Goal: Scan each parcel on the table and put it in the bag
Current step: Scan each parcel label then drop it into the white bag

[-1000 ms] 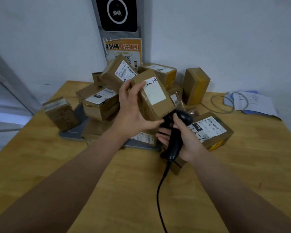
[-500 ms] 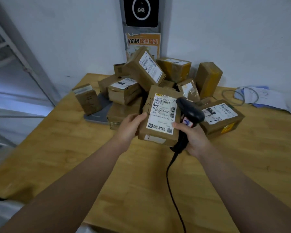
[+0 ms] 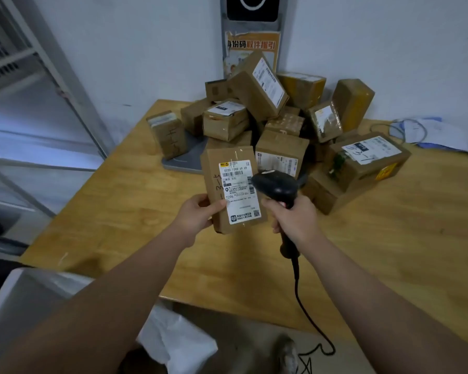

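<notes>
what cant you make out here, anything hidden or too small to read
Head view, bag: mostly behind the left arm, cut by the bottom edge.
Head view, parcel label: small print too small; scanner covers its right edge.
Head view, scanner trigger: hidden under the right hand.

The wooden table (image 3: 389, 238) bears a heap of cardboard parcels (image 3: 284, 122), a flat grey base (image 3: 184, 163), and papers (image 3: 441, 130) far right.

The held parcel (image 3: 231, 190) is just left of the scanner (image 3: 277, 186), pile of parcels (image 3: 224, 122) behind them on the desk (image 3: 389, 252), papers (image 3: 441, 133) far right.
</notes>
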A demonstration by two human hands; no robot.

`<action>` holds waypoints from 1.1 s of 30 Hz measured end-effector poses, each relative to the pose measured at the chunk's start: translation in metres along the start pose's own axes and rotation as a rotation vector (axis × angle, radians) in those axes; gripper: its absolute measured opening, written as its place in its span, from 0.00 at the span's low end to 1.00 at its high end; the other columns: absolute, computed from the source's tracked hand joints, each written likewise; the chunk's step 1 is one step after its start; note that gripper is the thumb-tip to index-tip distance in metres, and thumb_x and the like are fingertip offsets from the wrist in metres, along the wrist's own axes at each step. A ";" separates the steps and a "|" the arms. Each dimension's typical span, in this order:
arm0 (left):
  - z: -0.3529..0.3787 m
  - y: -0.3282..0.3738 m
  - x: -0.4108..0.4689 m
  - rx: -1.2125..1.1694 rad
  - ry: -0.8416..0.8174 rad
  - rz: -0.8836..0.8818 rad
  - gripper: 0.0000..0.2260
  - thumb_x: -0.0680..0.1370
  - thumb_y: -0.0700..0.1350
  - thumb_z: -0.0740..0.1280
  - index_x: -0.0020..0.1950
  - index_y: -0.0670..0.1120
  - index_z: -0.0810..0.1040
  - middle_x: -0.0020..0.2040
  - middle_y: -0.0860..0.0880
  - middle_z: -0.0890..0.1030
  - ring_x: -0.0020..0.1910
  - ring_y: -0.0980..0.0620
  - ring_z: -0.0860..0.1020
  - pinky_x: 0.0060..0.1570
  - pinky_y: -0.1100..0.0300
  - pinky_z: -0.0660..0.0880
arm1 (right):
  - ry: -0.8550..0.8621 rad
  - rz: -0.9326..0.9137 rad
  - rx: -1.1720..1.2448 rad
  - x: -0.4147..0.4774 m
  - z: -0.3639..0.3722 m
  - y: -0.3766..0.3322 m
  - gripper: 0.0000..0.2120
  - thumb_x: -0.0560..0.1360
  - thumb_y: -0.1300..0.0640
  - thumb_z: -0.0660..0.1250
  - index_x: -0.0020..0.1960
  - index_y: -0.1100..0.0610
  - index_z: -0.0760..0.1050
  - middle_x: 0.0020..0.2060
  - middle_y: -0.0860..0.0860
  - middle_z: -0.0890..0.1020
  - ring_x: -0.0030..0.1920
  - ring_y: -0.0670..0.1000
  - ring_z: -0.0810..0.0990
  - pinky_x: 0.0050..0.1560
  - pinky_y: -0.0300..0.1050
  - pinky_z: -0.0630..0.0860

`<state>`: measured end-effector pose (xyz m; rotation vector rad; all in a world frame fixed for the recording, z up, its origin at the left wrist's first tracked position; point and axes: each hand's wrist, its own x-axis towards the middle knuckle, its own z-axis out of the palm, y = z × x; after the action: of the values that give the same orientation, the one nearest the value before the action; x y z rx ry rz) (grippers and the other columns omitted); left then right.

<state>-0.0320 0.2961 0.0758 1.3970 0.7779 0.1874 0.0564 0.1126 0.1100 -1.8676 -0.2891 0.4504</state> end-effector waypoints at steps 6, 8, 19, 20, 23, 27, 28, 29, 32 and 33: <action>-0.016 -0.023 -0.004 -0.032 0.041 -0.037 0.24 0.75 0.43 0.72 0.68 0.41 0.71 0.61 0.47 0.78 0.56 0.50 0.77 0.52 0.55 0.73 | -0.046 -0.024 0.028 -0.036 0.023 0.013 0.06 0.73 0.56 0.72 0.40 0.58 0.79 0.25 0.50 0.78 0.27 0.51 0.77 0.35 0.53 0.79; -0.018 -0.029 -0.004 -0.050 0.062 -0.044 0.24 0.75 0.43 0.72 0.69 0.41 0.70 0.61 0.47 0.77 0.59 0.48 0.75 0.57 0.52 0.72 | -0.028 0.008 0.045 -0.041 0.027 0.019 0.06 0.73 0.56 0.72 0.40 0.56 0.79 0.23 0.47 0.78 0.27 0.50 0.77 0.34 0.51 0.79; -0.015 -0.041 0.004 -0.070 0.131 -0.036 0.22 0.76 0.42 0.71 0.69 0.42 0.71 0.58 0.49 0.77 0.58 0.48 0.75 0.56 0.54 0.71 | -0.030 0.039 -0.012 -0.044 0.028 0.018 0.11 0.74 0.54 0.71 0.36 0.57 0.77 0.25 0.53 0.77 0.24 0.49 0.77 0.28 0.40 0.76; -0.015 -0.041 0.005 -0.073 0.136 -0.035 0.22 0.76 0.42 0.71 0.69 0.42 0.71 0.58 0.49 0.77 0.57 0.49 0.75 0.55 0.54 0.71 | -0.031 0.037 -0.013 -0.043 0.027 0.018 0.10 0.75 0.54 0.71 0.36 0.56 0.77 0.25 0.53 0.77 0.24 0.49 0.77 0.28 0.41 0.76; -0.014 -0.042 0.006 -0.079 0.145 -0.038 0.22 0.76 0.41 0.71 0.68 0.41 0.71 0.59 0.49 0.77 0.56 0.49 0.75 0.54 0.55 0.71 | -0.033 0.028 -0.019 -0.041 0.025 0.018 0.10 0.75 0.54 0.71 0.36 0.55 0.77 0.25 0.51 0.78 0.24 0.48 0.77 0.28 0.39 0.76; -0.013 -0.044 0.007 -0.082 0.151 -0.044 0.24 0.76 0.42 0.71 0.70 0.41 0.70 0.61 0.48 0.77 0.58 0.48 0.75 0.56 0.54 0.71 | -0.042 0.019 -0.005 -0.041 0.022 0.021 0.09 0.75 0.54 0.70 0.37 0.54 0.77 0.23 0.47 0.77 0.24 0.47 0.77 0.28 0.39 0.76; -0.011 -0.044 0.007 -0.082 0.150 -0.042 0.24 0.76 0.42 0.71 0.70 0.41 0.70 0.61 0.48 0.77 0.57 0.48 0.75 0.55 0.55 0.71 | -0.048 0.016 0.002 -0.041 0.021 0.022 0.08 0.75 0.54 0.70 0.39 0.55 0.78 0.23 0.47 0.77 0.24 0.47 0.77 0.29 0.40 0.76; -0.011 -0.044 0.006 -0.080 0.150 -0.037 0.24 0.76 0.42 0.71 0.70 0.41 0.70 0.61 0.47 0.77 0.56 0.48 0.76 0.54 0.55 0.72 | -0.058 0.013 0.007 -0.041 0.021 0.023 0.07 0.75 0.54 0.70 0.41 0.57 0.79 0.24 0.47 0.78 0.25 0.47 0.77 0.29 0.40 0.77; -0.009 -0.045 0.002 -0.087 0.161 -0.018 0.24 0.75 0.44 0.72 0.69 0.41 0.71 0.61 0.48 0.78 0.56 0.49 0.77 0.54 0.55 0.74 | -0.097 -0.001 -0.007 -0.041 0.019 0.026 0.09 0.75 0.54 0.71 0.47 0.60 0.79 0.28 0.51 0.79 0.25 0.47 0.77 0.30 0.40 0.77; -0.009 -0.045 -0.001 -0.090 0.168 -0.015 0.23 0.75 0.45 0.73 0.67 0.41 0.72 0.59 0.48 0.79 0.57 0.49 0.77 0.57 0.53 0.75 | -0.110 -0.007 -0.013 -0.041 0.019 0.027 0.09 0.75 0.53 0.71 0.47 0.60 0.80 0.28 0.52 0.79 0.26 0.47 0.77 0.30 0.41 0.77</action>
<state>-0.0523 0.2937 0.0342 1.3017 0.9072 0.3278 0.0106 0.1030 0.0856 -1.8573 -0.3727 0.5487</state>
